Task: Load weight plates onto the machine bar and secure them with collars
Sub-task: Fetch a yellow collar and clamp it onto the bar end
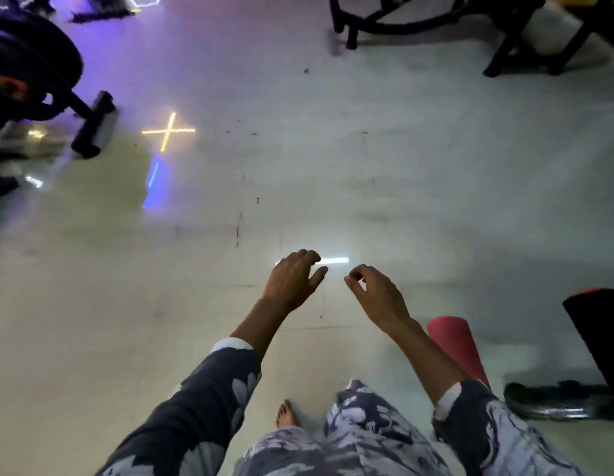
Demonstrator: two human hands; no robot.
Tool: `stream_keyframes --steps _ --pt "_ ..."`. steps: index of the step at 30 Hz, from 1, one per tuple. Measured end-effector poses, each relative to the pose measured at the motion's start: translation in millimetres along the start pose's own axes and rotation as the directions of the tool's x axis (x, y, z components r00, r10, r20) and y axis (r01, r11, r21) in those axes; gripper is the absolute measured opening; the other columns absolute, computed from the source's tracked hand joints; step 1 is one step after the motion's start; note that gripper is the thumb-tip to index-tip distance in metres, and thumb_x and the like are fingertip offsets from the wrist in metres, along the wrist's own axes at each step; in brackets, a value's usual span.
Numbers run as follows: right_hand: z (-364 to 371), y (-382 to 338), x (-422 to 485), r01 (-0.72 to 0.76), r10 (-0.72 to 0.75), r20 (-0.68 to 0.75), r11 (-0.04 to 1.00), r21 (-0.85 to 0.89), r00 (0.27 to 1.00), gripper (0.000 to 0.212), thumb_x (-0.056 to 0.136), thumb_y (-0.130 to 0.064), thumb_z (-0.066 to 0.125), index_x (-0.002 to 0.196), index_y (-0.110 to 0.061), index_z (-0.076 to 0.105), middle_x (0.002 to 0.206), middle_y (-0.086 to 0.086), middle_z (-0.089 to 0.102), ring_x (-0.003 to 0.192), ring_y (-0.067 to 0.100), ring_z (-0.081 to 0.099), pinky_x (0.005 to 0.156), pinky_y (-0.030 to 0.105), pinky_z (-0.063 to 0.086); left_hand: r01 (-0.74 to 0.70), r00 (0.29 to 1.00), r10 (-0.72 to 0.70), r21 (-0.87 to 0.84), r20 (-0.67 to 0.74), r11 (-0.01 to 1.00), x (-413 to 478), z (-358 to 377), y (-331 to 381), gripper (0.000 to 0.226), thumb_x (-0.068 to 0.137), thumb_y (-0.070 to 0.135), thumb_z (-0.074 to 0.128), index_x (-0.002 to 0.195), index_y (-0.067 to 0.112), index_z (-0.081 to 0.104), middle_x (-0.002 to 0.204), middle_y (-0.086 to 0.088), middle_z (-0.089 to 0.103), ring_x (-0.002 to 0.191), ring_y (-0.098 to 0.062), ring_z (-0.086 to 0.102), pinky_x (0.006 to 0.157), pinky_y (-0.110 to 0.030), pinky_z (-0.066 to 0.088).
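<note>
Both hands were empty as I watched — the left hand loosely spread, the right hand curled, fingertips pinched on nothing — above pale floor. Dark plates sat far left; a red roller lay right.

hands: two, left hand and right hand, both empty
bare foot: one
red roll: one
yellow cross reflection: one
</note>
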State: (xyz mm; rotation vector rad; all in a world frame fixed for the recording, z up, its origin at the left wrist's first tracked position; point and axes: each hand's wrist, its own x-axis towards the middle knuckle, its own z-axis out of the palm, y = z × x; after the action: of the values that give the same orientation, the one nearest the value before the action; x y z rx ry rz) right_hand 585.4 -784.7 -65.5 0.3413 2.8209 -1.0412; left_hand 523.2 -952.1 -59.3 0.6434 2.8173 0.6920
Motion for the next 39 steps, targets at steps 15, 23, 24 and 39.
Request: stream_keyframes --steps 15,23,24,39 --pt "-136 82 304 -0.285 0.339 -0.209 0.926 0.249 0.917 0.022 0.093 -0.034 0.051 0.098 -0.015 0.060 0.104 -0.002 0.067 0.096 0.021 0.060 0.078 0.030 0.044 -0.273 0.946 0.268 -0.001 0.181 0.962 397 2 57 0.027 0.093 0.034 0.052 0.111 0.016 0.058 0.109 0.000 0.064 0.100 -0.018 0.059 0.077 -0.029 0.042" --pt "-242 142 450 -0.320 0.378 -0.315 0.921 0.221 0.871 0.025 0.094 -0.034 0.049 0.100 -0.012 0.060 0.106 0.003 0.067 0.098 0.023 0.060 0.079 0.031 0.045 -0.372 0.902 0.374 -0.049 0.216 0.927 594 24 132 0.029 0.093 0.035 0.052 0.114 0.015 0.057 0.111 -0.002 0.063 0.103 -0.019 0.058 0.080 -0.031 0.045" --pt "-254 153 469 -0.328 0.377 -0.328 0.924 0.196 0.866 0.026 0.094 -0.034 0.048 0.101 -0.012 0.059 0.107 0.004 0.066 0.099 0.024 0.060 0.079 0.032 0.046 -0.399 0.890 0.401 -0.056 0.218 0.915 621 29 143 0.029 0.093 0.035 0.052 0.114 0.015 0.057 0.111 -0.002 0.063 0.103 -0.019 0.058 0.080 -0.031 0.044" --pt "-458 291 708 -0.571 0.621 -0.440 0.779 0.258 0.649 0.029 0.095 -0.035 0.045 0.101 -0.010 0.059 0.108 0.007 0.064 0.095 0.025 0.059 0.077 0.032 0.044 -0.710 0.595 0.706 -0.160 0.384 0.685 982 99 335 0.030 0.093 0.034 0.052 0.112 0.012 0.058 0.110 -0.005 0.064 0.101 -0.023 0.059 0.080 -0.035 0.048"
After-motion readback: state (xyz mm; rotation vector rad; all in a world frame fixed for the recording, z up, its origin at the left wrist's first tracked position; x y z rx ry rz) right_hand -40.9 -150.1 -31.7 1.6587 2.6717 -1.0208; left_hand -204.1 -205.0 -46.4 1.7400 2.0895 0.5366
